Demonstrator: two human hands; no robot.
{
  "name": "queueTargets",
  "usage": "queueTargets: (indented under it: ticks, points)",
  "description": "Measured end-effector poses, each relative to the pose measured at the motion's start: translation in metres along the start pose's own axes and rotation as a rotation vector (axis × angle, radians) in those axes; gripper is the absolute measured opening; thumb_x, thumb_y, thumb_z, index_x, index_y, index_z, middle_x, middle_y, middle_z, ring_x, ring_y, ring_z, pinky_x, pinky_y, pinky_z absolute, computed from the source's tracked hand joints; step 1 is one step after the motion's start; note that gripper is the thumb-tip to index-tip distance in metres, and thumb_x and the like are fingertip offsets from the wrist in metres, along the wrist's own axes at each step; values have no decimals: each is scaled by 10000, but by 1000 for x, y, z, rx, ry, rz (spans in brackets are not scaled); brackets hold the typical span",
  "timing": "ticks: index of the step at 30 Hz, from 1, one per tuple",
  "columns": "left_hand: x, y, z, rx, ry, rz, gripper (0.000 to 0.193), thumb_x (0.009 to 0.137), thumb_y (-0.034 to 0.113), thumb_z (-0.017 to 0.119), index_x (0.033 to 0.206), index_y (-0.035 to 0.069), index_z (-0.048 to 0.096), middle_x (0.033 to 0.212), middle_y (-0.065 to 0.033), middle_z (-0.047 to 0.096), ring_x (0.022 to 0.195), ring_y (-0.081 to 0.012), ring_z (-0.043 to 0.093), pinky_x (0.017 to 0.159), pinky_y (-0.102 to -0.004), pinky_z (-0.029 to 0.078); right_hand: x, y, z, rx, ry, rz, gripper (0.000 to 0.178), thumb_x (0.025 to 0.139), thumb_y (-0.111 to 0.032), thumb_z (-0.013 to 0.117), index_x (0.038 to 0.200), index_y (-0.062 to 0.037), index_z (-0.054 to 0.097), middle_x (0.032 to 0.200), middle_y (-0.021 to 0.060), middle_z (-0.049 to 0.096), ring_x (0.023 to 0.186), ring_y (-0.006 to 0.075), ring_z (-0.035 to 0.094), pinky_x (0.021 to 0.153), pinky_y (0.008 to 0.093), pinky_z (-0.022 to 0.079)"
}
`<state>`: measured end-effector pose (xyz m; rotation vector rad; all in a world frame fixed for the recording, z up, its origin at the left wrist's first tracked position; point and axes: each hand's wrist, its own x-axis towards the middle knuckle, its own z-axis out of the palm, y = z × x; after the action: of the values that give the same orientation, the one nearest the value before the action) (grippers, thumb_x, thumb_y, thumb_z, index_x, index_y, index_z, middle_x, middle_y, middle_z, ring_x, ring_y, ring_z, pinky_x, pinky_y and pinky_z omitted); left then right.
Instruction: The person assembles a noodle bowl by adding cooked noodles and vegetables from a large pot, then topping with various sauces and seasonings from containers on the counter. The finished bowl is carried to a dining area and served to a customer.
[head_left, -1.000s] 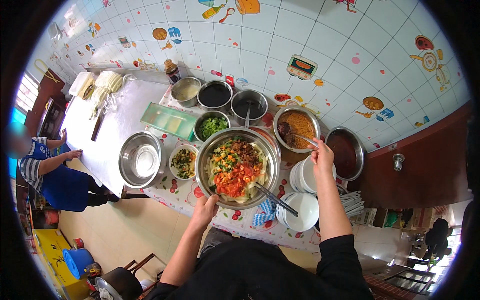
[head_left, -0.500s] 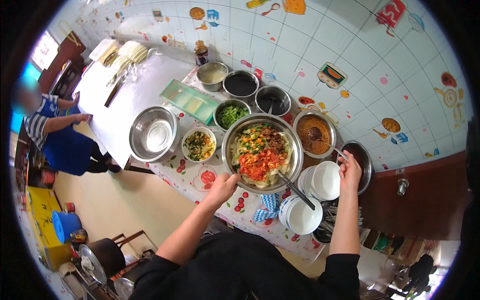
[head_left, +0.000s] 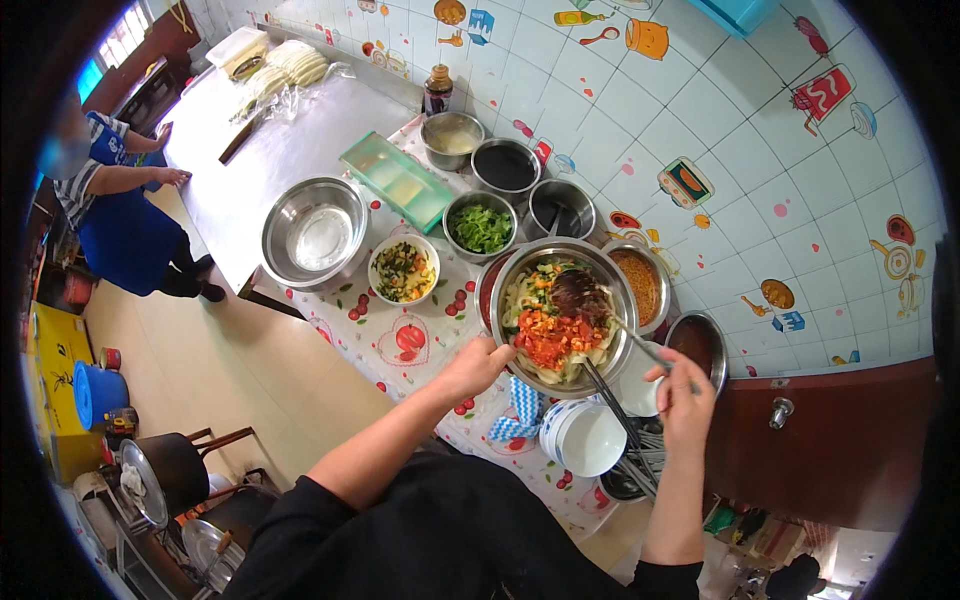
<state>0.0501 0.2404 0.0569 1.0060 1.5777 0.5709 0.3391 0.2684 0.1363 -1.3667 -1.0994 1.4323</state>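
Observation:
My left hand (head_left: 478, 366) is closed on the near-left rim of a large steel bowl (head_left: 545, 386). Noodles fill the bowl, topped with red chopped sauce (head_left: 552, 343), diced vegetables and dark brown sauce. In my right hand (head_left: 685, 400) is the handle of a metal spoon (head_left: 645, 346). Its head, covered with the dark sauce, sits over the noodles. A pair of dark chopsticks (head_left: 610, 402) leans out over the bowl's near-right rim. Just beyond that side is a pot of orange-brown chilli sauce (head_left: 641, 280), partly covered by the bowl.
Left of the bowl are diced vegetables in a white bowl (head_left: 404, 270) and a bare steel basin (head_left: 315, 232). Behind are pots of chopped greens (head_left: 479, 228) and dark liquid (head_left: 504, 164). Stacked white bowls (head_left: 590, 440) stand nearby. A person in a blue apron (head_left: 130, 240) stands far left.
My right hand has moved the spoon from the chilli sauce pot to over the noodles. More dark sauce lies in the bowl, which my left hand has shifted right. The view has shifted too.

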Motion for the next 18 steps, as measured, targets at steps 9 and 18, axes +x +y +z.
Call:
queueTargets:
  ticks: [9,18]
  points:
    - [-8,-4,1,23,-86,-33,450,835,291,473,815,-146,577,676,-228,600,685,-258,595,662,-392,469,-17,-18,30,-532,-233,-447,195,870,-23,563,1046,5,641,854,115,646,755,188,620,677,264,483]
    - [-7,-34,0,-20,11,-3,406,853,301,482,668,-54,550,592,-54,512,539,-147,468,519,-322,402,-9,2,20,156,80,41,305,965,-207,456,1073,49,582,764,109,630,448,44,381,404,174,257]
